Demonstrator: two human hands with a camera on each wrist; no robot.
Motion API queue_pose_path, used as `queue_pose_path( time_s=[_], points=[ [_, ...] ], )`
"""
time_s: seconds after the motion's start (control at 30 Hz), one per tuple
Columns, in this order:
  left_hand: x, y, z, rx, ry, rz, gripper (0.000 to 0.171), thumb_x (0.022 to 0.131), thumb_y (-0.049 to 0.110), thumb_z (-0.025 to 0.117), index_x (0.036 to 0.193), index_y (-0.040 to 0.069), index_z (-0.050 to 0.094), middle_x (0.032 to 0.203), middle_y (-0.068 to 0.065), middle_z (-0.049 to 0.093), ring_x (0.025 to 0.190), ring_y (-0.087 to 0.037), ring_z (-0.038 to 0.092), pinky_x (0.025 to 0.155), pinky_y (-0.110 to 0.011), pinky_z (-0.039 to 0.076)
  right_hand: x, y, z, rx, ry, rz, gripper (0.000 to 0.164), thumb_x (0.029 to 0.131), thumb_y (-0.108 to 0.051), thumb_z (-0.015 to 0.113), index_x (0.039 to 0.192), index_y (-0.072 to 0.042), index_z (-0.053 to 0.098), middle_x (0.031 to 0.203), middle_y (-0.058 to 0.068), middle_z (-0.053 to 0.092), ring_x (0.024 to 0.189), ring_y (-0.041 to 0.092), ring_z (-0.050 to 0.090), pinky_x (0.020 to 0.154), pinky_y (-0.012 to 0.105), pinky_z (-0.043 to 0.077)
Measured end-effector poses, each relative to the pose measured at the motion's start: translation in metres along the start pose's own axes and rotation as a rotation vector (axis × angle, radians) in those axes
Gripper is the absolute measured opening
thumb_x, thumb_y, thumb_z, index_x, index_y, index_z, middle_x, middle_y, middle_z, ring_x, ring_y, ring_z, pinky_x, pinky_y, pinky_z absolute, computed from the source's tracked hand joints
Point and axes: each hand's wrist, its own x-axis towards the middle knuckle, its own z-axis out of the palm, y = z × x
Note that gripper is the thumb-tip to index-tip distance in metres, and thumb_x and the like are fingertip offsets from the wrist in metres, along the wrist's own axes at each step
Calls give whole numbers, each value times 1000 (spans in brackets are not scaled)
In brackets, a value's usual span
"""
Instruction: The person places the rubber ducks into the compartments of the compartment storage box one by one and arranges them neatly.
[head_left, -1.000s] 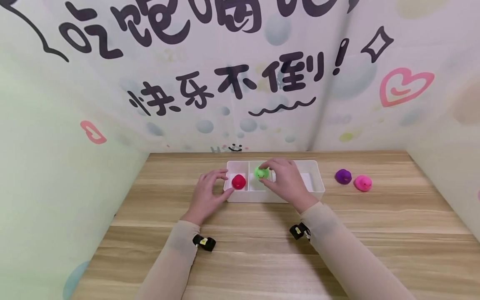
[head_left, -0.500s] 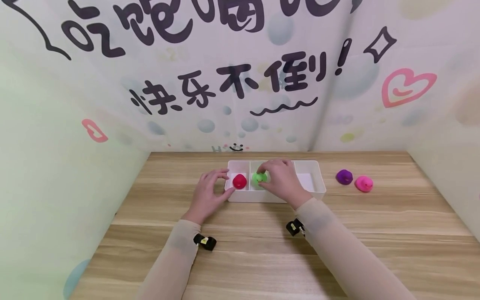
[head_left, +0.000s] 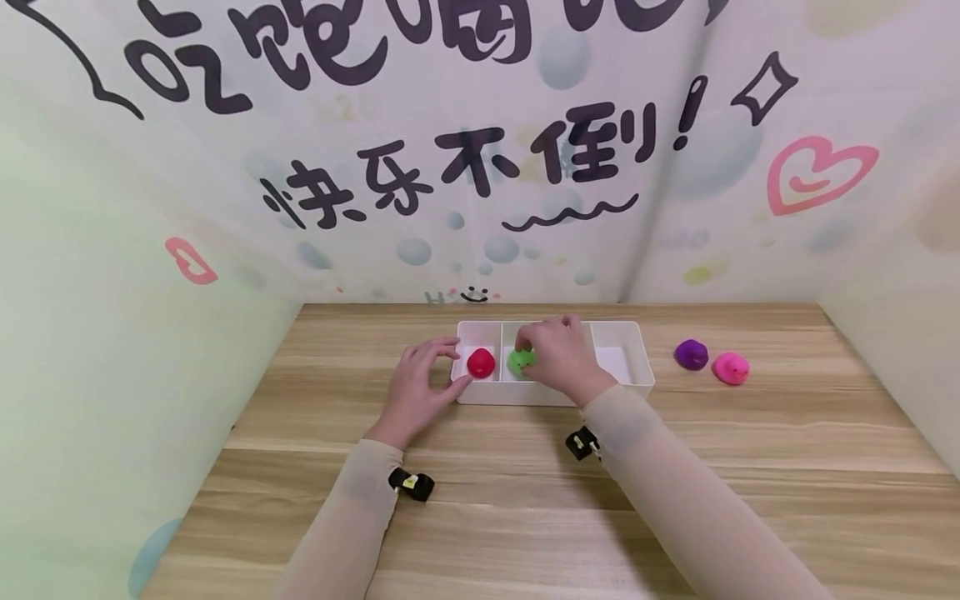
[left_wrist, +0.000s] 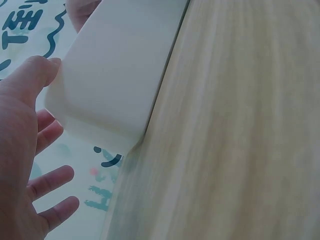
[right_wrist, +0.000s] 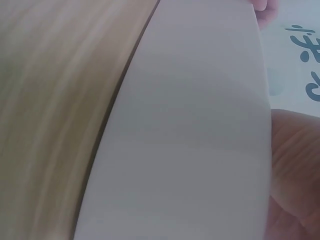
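My left hand [head_left: 415, 387] holds the left end of a white divided box [head_left: 555, 394], thumb at the front rim and fingers around the end wall. In the left wrist view, two fingers of that hand [left_wrist: 22, 130] reach behind the box's corner while two others stand clear. My right hand [head_left: 564, 358] reaches over the box and pinches a green toy duck [head_left: 519, 361] low in the second compartment from the left; its fingertips are partly hidden. A red toy duck [head_left: 481, 363] sits in the leftmost compartment, beside my left fingers. From the right wrist, the box's front wall hides the fingers.
On the wooden table [head_left: 480, 517], right of the box, a purple toy duck [head_left: 692, 354] and a pink toy duck [head_left: 731, 367] lie close together. A printed cloth wall [head_left: 480, 267] rises right behind the table's back edge. A black wrist camera [head_left: 412, 483] sits on the left sleeve.
My right hand has lowered the green duck into the second compartment and turned slightly inward over it. My left hand keeps its place on the box, and the other ducks stay put.
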Motion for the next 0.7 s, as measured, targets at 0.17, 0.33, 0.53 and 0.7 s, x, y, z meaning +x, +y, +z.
queue_pose_path(
  time_s=[0.17,0.33,0.53,0.7],
  points=[
    [1,1,0,-1,1,1,37,91,41,78,118,20,62,148,5,59,134,-25,49,113,-51,42,1,0,0,-19,-22,5,23,80,-12,84,100,-17,75,95,-2,75,100,25,61,107,58,33],
    [0,1,0,-6,-2,-8,37,91,41,78,118,20,62,148,6,59,134,-25,49,113,-51,42,2,-1,0,-22,-32,2,26,81,-15,85,105,-19,76,101,-3,76,104,24,63,108,57,33],
    [1,1,-1,-1,-8,-10,37,92,42,77,118,22,62,149,6,58,136,-25,48,114,-51,41,-1,3,0,69,13,-24,28,82,-17,85,109,-18,76,108,-2,77,113,25,65,110,59,29],
    [1,1,0,-4,-5,-10,37,91,43,78,117,21,62,149,6,58,136,-25,48,115,-52,41,-7,8,2,198,93,-33,31,85,-17,83,115,-17,74,117,1,76,116,24,65,113,59,26]
  ],
)
